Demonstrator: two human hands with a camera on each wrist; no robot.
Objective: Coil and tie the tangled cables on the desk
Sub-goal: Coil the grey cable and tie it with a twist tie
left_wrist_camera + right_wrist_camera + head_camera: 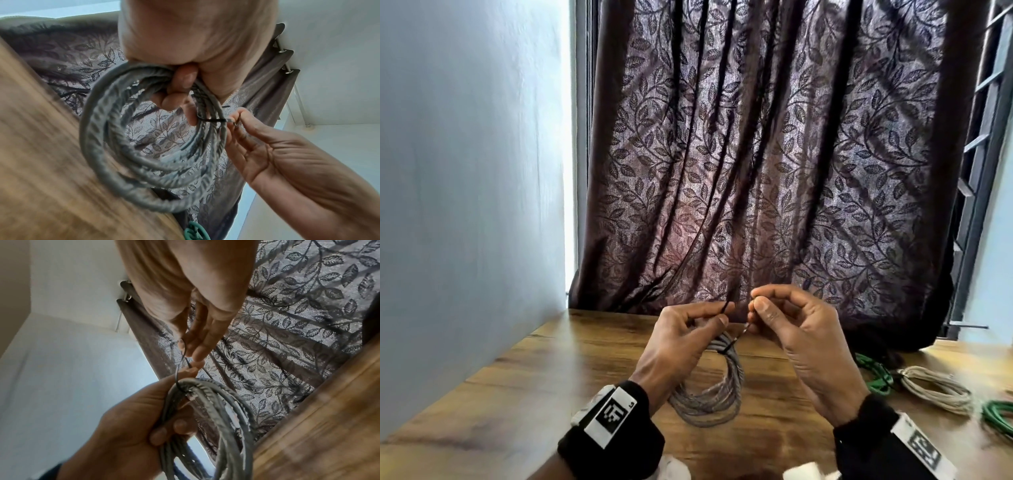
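1. At the far left stands a pale blue wall [465, 171], with the wooden desk [571, 346] running along its foot.
2. The left hand [681, 342] is raised over the middle of the desk. Its lower fingers are curled round the top of the grey cable coil [709, 394], and its thumb and forefinger pinch one end of a thin black tie [727, 347].
3. The coil hangs from that hand in several round loops above the desk; whether its bottom touches the wood cannot be told. The tie is wrapped round the bundle just below the fingers.
4. The right hand [801, 339], just right of the left, pinches the other end of the tie between thumb and forefinger, its remaining fingers loosely bent.
5. Behind both hands hangs a dark leaf-patterned curtain [774, 154].
6. On the right part of the desk lie a green cable [875, 373], a beige cable bundle [935, 387] and, at the right edge, another green coil [998, 416].
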